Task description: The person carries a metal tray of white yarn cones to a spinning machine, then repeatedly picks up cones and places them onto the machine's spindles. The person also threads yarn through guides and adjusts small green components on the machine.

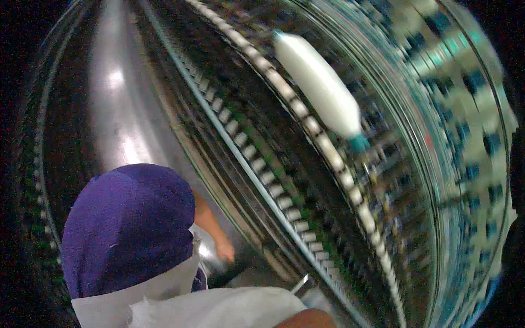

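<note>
Hands: neither of the person's own hands shows, so I cannot tell whether they are open or closed. Only a strip of bare forearm (307, 320) cuts in at the lower edge. The one hand in sight belongs to a co-worker in a purple cap (128, 224) and white shirt (219, 309). That co-worker's hand (225, 250) hangs low beside the foot of the machine, too blurred to read its grip.

The white bobbin (320, 85) sits high in the picture, tilted, above the long upper row of spools (306, 123). No hand is visible on it, and what bears it cannot be made out.

Risks, as I judge them: the whole view is smeared, which suggests the head is turning, and a reach made without a steady look could strike the spool rows or knock the bobbin loose. The co-worker stands close in front, so arms could collide. The co-worker's hand is near the machine's lower parts, and fingers or a loose shirt edge could catch there.

The bobbin is smooth, matt and spindle-shaped, fat in the middle, with a teal tip (359, 143) at its lower end. The spools are small pale cylinders in curving lines, with a second row (262, 169) beneath. The floor (117, 109) is glossy and reflects light. The cap looks like soft knit cloth
</note>
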The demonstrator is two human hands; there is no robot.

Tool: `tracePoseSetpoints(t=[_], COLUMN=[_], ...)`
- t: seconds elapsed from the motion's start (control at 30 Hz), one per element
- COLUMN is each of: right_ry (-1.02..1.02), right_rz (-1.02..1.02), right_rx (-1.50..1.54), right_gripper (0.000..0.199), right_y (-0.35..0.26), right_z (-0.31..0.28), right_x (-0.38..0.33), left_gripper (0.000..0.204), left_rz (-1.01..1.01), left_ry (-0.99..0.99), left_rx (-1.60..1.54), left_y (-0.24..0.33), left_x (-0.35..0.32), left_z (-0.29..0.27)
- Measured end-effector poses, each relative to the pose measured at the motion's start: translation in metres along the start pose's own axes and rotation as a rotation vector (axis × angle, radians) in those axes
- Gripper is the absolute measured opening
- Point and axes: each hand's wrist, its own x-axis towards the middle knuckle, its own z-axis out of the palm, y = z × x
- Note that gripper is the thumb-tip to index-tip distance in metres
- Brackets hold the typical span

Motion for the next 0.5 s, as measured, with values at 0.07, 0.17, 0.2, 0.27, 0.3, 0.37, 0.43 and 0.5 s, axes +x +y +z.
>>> tracePoseSetpoints(t=[0.07, 0.17, 0.2, 0.27, 0.3, 0.37, 0.43, 0.5], right_ry=[-0.047, -0.13, -0.159, -0.198, -0.225, -0.283, -0.339, -0.39], right_rz=[-0.18, -0.44, -0.521, -0.695, -0.778, -0.916, -1.04, -1.15], right_rx=[0.094, 0.222, 0.259, 0.326, 0.355, 0.392, 0.417, 0.431], right_gripper=[0.049, 0.048, 0.048, 0.048, 0.048, 0.048, 0.048, 0.048], right_y=[-0.037, -0.109, -0.136, -0.197, -0.233, -0.31, -0.395, -0.482], right_z=[0.037, 0.076, 0.082, 0.084, 0.081, 0.075, 0.069, 0.067], right_x=[0.061, 0.141, 0.161, 0.194, 0.208, 0.224, 0.232, 0.234], left_gripper=[0.024, 0.023, 0.022, 0.022, 0.021, 0.021, 0.02, 0.019], left_rz=[-0.457, -1.053, -1.216, -1.498, -1.606, -1.773, -1.876, -1.922], left_ry=[0.075, 0.267, 0.346, 0.551, 0.648, 0.808, 0.911, 0.969], left_rx=[-0.139, -0.374, -0.453, -0.623, -0.714, -0.866, -0.997, -1.13], left_y=[-0.092, -0.175, -0.184, -0.178, -0.172, -0.161, -0.151, -0.148], left_x=[-0.1, -0.269, -0.325, -0.424, -0.467, -0.535, -0.583, -0.613], left_z=[0.018, 0.063, 0.081, 0.12, 0.142, 0.181, 0.223, 0.27])
